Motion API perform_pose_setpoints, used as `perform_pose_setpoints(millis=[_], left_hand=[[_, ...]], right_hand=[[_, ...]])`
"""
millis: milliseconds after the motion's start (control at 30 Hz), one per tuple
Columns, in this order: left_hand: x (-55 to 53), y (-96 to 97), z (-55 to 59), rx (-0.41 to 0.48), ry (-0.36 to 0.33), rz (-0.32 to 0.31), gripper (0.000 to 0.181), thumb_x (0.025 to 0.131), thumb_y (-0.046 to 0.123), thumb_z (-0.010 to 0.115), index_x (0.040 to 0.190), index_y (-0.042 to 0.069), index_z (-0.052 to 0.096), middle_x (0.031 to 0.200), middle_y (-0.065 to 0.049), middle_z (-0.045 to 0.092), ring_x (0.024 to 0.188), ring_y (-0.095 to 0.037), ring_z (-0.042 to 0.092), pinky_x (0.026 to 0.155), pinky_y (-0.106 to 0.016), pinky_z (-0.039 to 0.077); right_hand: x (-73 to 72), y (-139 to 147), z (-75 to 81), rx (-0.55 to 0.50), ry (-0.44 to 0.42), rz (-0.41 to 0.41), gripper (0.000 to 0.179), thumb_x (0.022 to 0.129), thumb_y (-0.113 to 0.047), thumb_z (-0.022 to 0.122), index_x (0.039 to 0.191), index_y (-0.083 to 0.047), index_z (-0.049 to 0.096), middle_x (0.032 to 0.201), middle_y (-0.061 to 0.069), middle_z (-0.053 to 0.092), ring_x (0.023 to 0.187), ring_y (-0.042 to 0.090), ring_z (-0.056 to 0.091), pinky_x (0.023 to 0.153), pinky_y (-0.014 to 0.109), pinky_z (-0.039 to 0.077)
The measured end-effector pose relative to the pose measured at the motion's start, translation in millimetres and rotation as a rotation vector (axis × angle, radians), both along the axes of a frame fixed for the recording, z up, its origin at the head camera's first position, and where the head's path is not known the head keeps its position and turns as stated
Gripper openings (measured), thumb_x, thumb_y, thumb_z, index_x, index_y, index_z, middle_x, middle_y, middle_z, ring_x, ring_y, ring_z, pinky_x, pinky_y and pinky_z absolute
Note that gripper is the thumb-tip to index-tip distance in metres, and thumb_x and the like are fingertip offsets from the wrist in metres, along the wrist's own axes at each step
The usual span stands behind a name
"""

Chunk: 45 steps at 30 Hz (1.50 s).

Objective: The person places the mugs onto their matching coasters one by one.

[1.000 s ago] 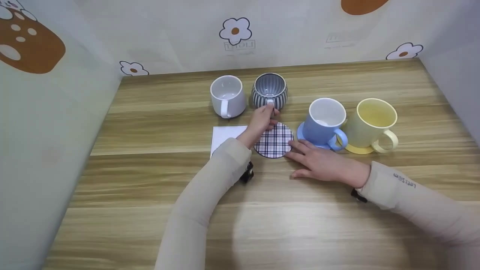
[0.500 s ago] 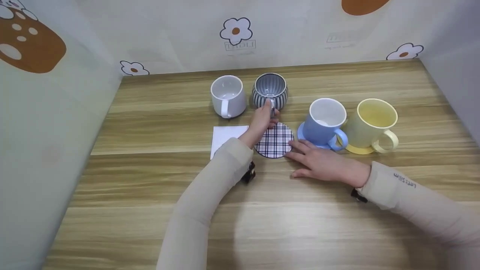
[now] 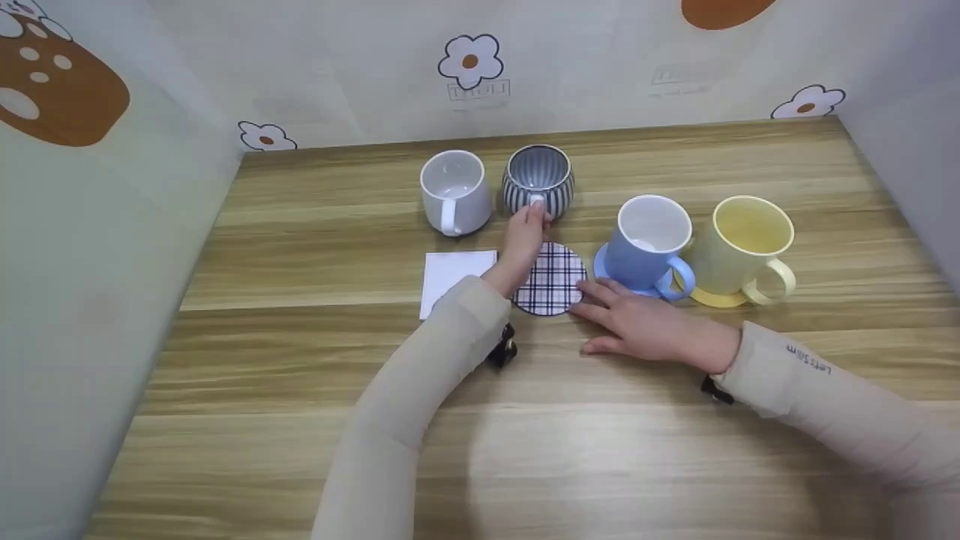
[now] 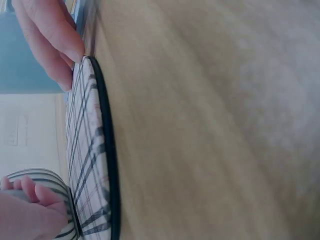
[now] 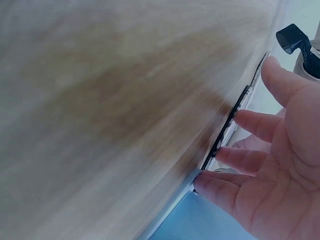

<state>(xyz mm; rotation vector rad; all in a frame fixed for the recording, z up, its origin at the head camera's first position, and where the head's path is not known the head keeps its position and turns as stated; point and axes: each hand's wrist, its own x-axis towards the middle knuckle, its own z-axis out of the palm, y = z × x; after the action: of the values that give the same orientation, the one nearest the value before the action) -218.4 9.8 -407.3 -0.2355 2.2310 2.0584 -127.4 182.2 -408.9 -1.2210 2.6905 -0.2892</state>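
Observation:
My left hand (image 3: pixel 523 238) grips the handle of a grey-and-white striped mug (image 3: pixel 561 193), which stands upright at the back of the table. Its fingers (image 4: pixel 42 195) curl beside the striped wall in the left wrist view. Just in front of that mug lies a round plaid coaster (image 3: pixel 553 279) with a dark edge, partly covered by my left wrist. My right hand (image 3: pixel 645 324) rests low on the table with fingers spread and nearly straight. Two of its fingertips (image 5: pixel 242 117) touch the coaster's right edge, while another lies near the blue coaster (image 3: pixel 601 264).
A blue mug (image 3: pixel 636 261) stands on the blue coaster, and right of it a yellow mug (image 3: pixel 721 259) on a yellow coaster (image 3: pixel 718 299). At the back left is a white mug (image 3: pixel 469 210), with a white square coaster (image 3: pixel 454 276) in front. Walls border the table.
My left hand has turned slightly at the mug handle, its lower fingers now less visible, and its wrist has shifted a little right. The right hand, mugs and coasters stay in place.

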Motion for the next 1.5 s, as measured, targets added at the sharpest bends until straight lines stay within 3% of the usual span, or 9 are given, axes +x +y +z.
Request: perform_pose_setpoints(millis=[200, 633, 1033, 1267, 1500], left_hand=[[0.7, -0.9, 1.9, 0.028, 0.028, 0.064, 0.031, 0.100, 0.017, 0.036, 0.073, 0.008, 0.049, 0.069, 0.002, 0.043, 0.065, -0.009, 0.041, 0.058, -0.015, 0.033], [10.7, -16.0, 14.2, 0.069, 0.054, 0.101, 0.031, 0.099, 0.017, 0.036, 0.070, 0.011, 0.046, 0.071, 0.002, 0.043, 0.069, -0.010, 0.041, 0.065, -0.016, 0.034], [34.8, -38.9, 22.8, 0.231, 0.024, 0.000, 0.031, 0.100, 0.016, 0.033, 0.073, 0.010, 0.045, 0.069, 0.002, 0.041, 0.064, -0.010, 0.036, 0.063, -0.022, 0.032], [48.1, -44.2, 22.1, 0.146, 0.025, -0.062, 0.033, 0.100, 0.018, 0.033, 0.071, 0.012, 0.045, 0.064, 0.002, 0.037, 0.057, -0.008, 0.031, 0.055, -0.020, 0.027], [57.8, -48.0, 24.5, 0.125, -0.014, -0.105, 0.033, 0.100, 0.020, 0.033, 0.071, 0.012, 0.045, 0.065, 0.002, 0.036, 0.058, -0.010, 0.031, 0.056, -0.021, 0.027]], right_hand=[[-1.1, -0.5, -0.4, -0.002, 0.007, 0.001, 0.058, 0.086, -0.043, 0.058, 0.128, -0.005, 0.052, 0.139, 0.025, 0.037, 0.125, 0.047, 0.034, 0.094, 0.055, 0.039], [-0.1, -1.1, -0.1, 0.004, -0.007, 0.000, 0.057, 0.087, -0.043, 0.056, 0.130, -0.005, 0.050, 0.140, 0.025, 0.036, 0.125, 0.047, 0.033, 0.095, 0.056, 0.037], [-0.2, -1.3, 0.1, -0.025, 0.015, 0.007, 0.056, 0.086, -0.041, 0.059, 0.128, -0.004, 0.052, 0.137, 0.025, 0.039, 0.124, 0.045, 0.036, 0.095, 0.054, 0.039], [-0.3, -1.0, -0.5, -0.018, 0.003, -0.003, 0.055, 0.087, -0.041, 0.058, 0.129, -0.004, 0.051, 0.138, 0.024, 0.038, 0.125, 0.045, 0.035, 0.095, 0.055, 0.039], [0.1, -0.3, -1.2, -0.027, 0.011, -0.003, 0.054, 0.087, -0.040, 0.058, 0.128, -0.005, 0.053, 0.137, 0.024, 0.039, 0.125, 0.044, 0.035, 0.095, 0.054, 0.038]])
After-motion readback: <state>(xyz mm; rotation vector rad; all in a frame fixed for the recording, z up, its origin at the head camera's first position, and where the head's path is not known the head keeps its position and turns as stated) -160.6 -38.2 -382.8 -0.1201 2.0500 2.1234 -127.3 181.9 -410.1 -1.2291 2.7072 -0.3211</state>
